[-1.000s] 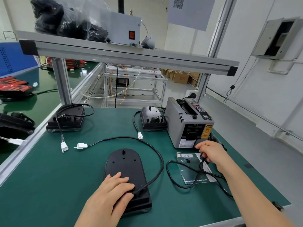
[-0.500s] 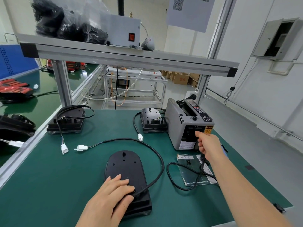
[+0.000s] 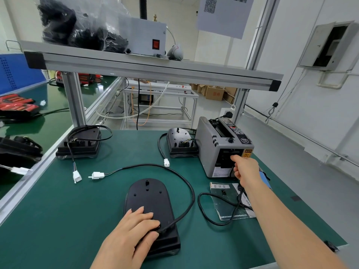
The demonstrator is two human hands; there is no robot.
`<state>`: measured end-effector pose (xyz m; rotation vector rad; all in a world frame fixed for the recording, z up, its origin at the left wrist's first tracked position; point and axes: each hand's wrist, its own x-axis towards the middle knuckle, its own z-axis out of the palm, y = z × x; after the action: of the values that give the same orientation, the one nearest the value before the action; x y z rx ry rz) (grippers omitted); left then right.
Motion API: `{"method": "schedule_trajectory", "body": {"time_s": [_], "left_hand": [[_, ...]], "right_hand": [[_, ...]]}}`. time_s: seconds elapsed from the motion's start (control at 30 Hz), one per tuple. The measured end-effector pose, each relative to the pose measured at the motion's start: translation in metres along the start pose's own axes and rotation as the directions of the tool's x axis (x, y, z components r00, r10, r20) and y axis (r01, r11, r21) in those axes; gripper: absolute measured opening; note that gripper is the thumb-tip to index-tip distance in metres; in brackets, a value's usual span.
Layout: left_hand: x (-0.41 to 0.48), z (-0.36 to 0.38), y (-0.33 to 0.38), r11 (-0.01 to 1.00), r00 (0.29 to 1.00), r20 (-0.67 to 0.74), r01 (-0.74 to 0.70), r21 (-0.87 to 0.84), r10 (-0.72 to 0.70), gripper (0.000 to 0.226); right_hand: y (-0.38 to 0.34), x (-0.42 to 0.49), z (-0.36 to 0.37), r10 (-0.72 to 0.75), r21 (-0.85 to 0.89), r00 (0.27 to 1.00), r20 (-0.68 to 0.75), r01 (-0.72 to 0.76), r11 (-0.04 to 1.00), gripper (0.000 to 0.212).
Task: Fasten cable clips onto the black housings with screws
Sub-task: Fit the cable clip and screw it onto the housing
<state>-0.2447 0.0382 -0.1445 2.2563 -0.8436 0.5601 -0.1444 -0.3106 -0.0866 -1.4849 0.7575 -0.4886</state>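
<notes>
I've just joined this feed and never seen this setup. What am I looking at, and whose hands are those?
It is one view, from a camera worn on a person's head, looking down at a green-topped workbench. The left hand rests flat on a black oval plastic housing, whose black cable ends in a white connector. The right hand reaches to the slot of a grey box-shaped dispenser machine; whether it holds anything is unclear. Two more black housings stand behind.
</notes>
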Motion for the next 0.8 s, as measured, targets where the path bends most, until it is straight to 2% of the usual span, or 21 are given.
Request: {"method": "schedule_trajectory", "body": {"time_s": [0.47, 0.7, 0.8], "left_hand": [[0.0, -0.003, 0.004, 1.0, 1.0, 0.013, 0.014, 0.006, -0.014, 0.058], [0.001, -0.003, 0.003, 0.999, 0.999, 0.029, 0.032, -0.014, -0.031, 0.055], [0.0, -0.004, 0.004, 0.999, 0.998, 0.043, 0.041, -0.025, -0.04, 0.055]], "right_hand": [[0.003, -0.003, 0.005, 0.04, 0.097, 0.999, 0.008, -0.041, 0.994, 0.016], [0.009, -0.006, -0.003, 0.037, 0.142, 0.997, 0.068, -0.046, 0.989, 0.02], [0.012, -0.011, -0.01, 0.041, 0.198, 0.989, 0.141, -0.069, 0.978, 0.02]]}}
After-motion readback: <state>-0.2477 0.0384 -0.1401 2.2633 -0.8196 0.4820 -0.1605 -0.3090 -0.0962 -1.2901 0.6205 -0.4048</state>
